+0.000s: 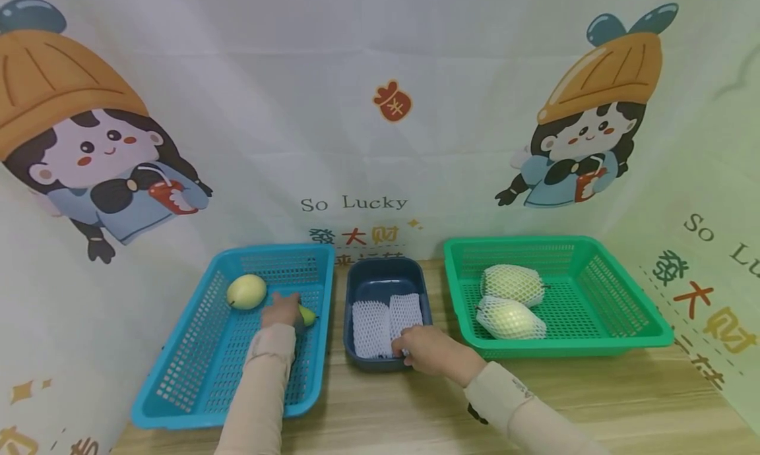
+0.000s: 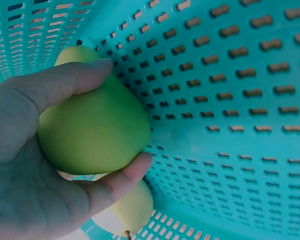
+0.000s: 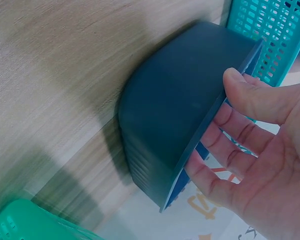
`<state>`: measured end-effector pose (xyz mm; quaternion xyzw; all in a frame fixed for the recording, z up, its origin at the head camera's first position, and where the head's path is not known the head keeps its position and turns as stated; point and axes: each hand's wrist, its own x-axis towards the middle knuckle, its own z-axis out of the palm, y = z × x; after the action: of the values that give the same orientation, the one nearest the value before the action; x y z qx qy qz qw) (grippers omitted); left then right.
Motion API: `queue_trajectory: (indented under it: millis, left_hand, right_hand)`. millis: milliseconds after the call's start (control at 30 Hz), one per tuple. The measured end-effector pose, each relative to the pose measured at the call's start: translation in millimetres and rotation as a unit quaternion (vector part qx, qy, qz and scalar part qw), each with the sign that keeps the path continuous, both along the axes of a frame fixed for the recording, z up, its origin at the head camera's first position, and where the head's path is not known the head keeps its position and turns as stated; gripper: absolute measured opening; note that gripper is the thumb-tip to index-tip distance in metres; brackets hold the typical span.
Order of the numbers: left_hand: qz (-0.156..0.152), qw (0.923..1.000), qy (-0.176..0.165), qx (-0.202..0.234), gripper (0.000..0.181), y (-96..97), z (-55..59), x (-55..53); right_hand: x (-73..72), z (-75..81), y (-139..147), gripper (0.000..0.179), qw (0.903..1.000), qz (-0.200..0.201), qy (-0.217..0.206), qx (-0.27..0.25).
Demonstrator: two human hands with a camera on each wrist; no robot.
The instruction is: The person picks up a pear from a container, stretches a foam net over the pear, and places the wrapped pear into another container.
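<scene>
In the left wrist view, my left hand (image 2: 55, 145) holds a green pear (image 2: 102, 130) between thumb and fingers, close to the side wall of the blue basket (image 2: 200, 110). Part of that pear shows beside the hand (image 1: 282, 312) in the head view. A yellow pear (image 1: 246, 291) lies farther left in the basket. My right hand (image 1: 432, 353) reaches over the near rim of a dark blue bin (image 3: 175, 95), fingers inside, thumb by the rim. Its fingertips are at the lower end of the right white foam net (image 1: 406, 313); I cannot tell whether they pinch it.
Another foam net (image 1: 371, 330) lies in the bin's left half. To the right, a green basket (image 1: 570, 343) holds two pears in foam nets, one pear (image 1: 512, 285) behind the other (image 1: 510, 318). A printed cloth (image 1: 380, 132) hangs behind the wooden table (image 1: 380, 415).
</scene>
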<state>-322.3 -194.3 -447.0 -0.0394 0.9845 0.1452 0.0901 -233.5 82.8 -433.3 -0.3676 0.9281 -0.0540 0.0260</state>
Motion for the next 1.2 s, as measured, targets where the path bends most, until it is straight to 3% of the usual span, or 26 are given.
queue_trajectory:
  millis: [233, 467, 867, 1033, 1200]
  left_hand:
    - [0.020, 0.9995, -0.021, -0.011, 0.066, -3.0, 2.6, 7.3]
    - [0.059, 0.9976, -0.033, 0.012, 0.069, -12.5, 9.3, 11.5]
    - [0.025, 0.9954, 0.012, 0.092, 0.066, -21.1, 62.3, 14.6]
    - [0.009, 0.9861, 0.034, 0.163, 0.064, -27.3, 78.9, 13.5]
    - [-0.023, 0.9743, 0.045, 0.219, 0.064, -24.7, 97.9, 21.0]
  right_hand:
    - [0.3, -3.2, -1, 0.010, 1.0000, 0.001, 0.007, 0.000]
    - [0.6, -4.2, -3, 0.010, 0.9999, 0.006, 0.013, -0.003]
    - [3.5, -2.1, 0, 0.009, 0.9995, 0.006, 0.030, -0.010]
    - [1.9, -5.0, 2, 0.010, 0.9990, 0.016, 0.040, -0.011]
    - [1.8, -4.6, 0, 0.010, 0.9992, 0.014, 0.036, -0.008]
